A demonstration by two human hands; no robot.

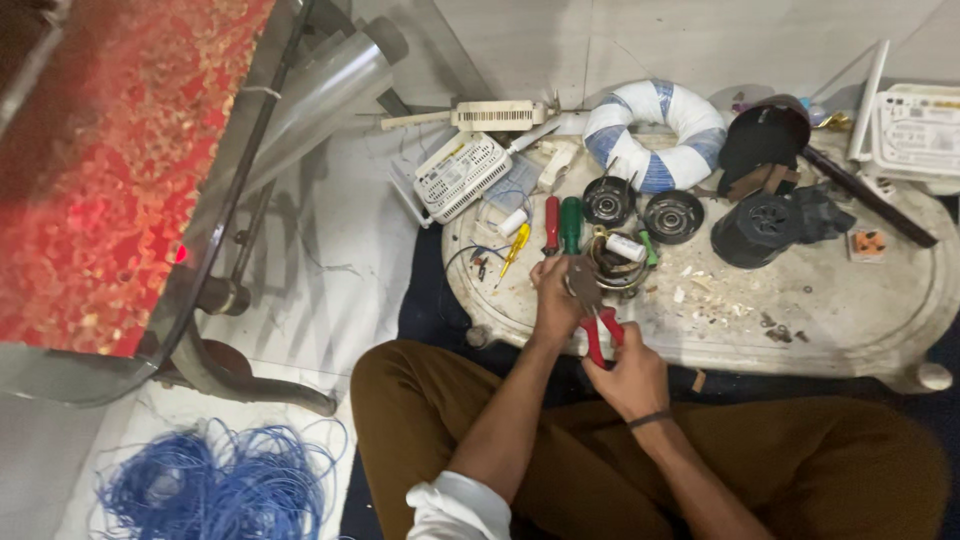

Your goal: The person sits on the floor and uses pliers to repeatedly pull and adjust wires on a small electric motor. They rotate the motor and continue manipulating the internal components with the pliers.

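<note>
Pliers on a small part, both hands meeting at the table's near edge.

Right hand [628, 378] clamped on red-handled pliers [598, 330], long axis up and away toward metal piece [581, 280] pinched in left hand [556, 300], just above low white table [850, 320].

The person wears brown trousers [760, 460] that fill the bottom of the view. A white sleeve [455, 508] is rolled up on the left arm, so the rest of that arm is bare. A thin dark band [650, 420] goes around the right wrist. Both the left hand [556, 300] and the right hand [630, 378] are bare, with no gloves.
</note>
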